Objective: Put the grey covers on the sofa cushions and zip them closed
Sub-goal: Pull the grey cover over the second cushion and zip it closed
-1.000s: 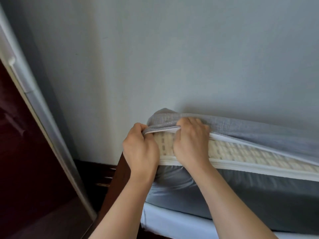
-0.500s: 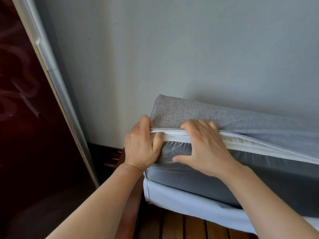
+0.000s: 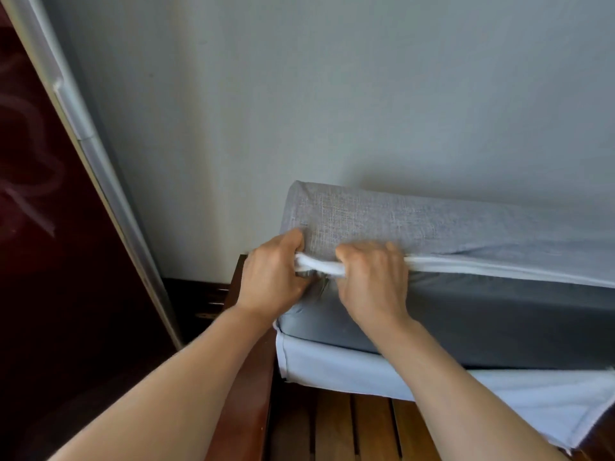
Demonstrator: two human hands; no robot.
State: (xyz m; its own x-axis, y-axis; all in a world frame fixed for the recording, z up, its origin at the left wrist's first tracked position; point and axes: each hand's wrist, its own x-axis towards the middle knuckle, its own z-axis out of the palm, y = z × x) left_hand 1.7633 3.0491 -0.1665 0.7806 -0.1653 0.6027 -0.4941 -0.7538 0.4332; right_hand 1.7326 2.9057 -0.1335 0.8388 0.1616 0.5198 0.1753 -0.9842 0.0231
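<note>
A long sofa cushion stands on edge against the wall, wrapped in a grey woven cover [image 3: 416, 224]. The cover's white-lined opening edge [image 3: 499, 268] runs along the cushion's side from the left corner to the right. My left hand [image 3: 271, 277] grips the bunched white edge at the left corner. My right hand [image 3: 372, 281] grips the same edge just to the right, its fingers curled over it. Below the seam the darker grey cover face [image 3: 499, 321] is smooth. I cannot make out a zip pull.
A pale blue-white cloth [image 3: 349, 367] lies under the cushion on the wooden slatted sofa seat [image 3: 359, 427]. The sofa's wooden armrest [image 3: 246, 394] is at the left. A dark red panel with a grey frame [image 3: 100, 181] leans along the left wall.
The cushion's yellowish inner, seen a second ago, is now covered. Both hands have pulled the cover edges together at the left corner, and my right hand has curled onto the seam.
</note>
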